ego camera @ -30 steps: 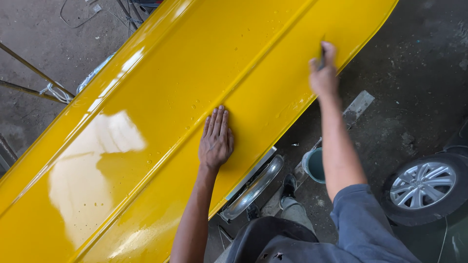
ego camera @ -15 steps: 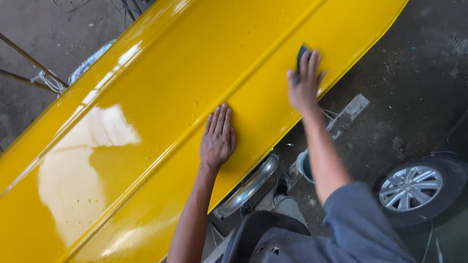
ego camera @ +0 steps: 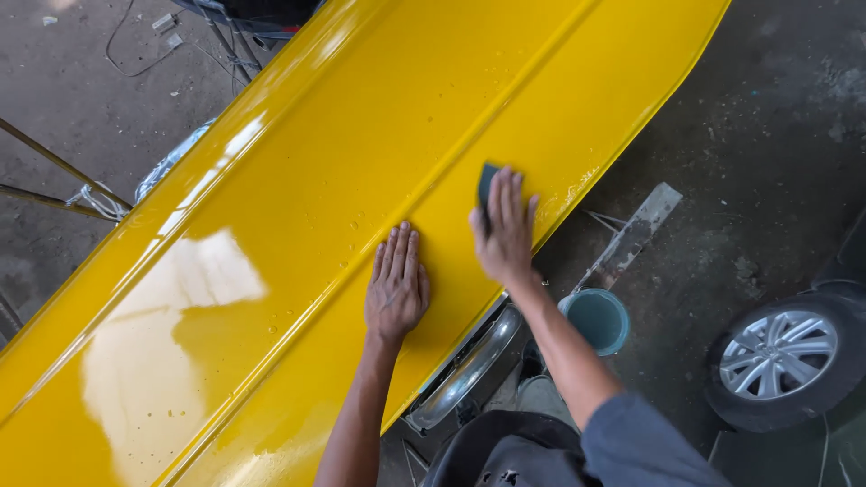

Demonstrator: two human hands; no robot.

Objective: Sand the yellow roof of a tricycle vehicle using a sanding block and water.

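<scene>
A long glossy yellow panel (ego camera: pixel 298 207) runs diagonally across the head view, with a raised ridge along its length and small water drops on it. My left hand (ego camera: pixel 395 287) lies flat on the panel's lower band, fingers together, holding nothing. Just to its right, my right hand (ego camera: pixel 503 225) presses a dark sanding pad (ego camera: pixel 487 185) against the same band; only the pad's top edge shows past my fingers. A wet smear lies along the panel's edge to the right of that hand.
Below the panel's edge stand a teal bucket (ego camera: pixel 595 320) and a curved chrome part (ego camera: pixel 465 374) on the concrete floor. A car wheel (ego camera: pixel 783 356) sits at the lower right, a grey board (ego camera: pixel 631 236) lies nearby, and metal rods (ego camera: pixel 54 176) with wires are at the left.
My right hand has slid the pad down the panel from its far end to a spot beside my left hand. The left hand has stayed flat in place.
</scene>
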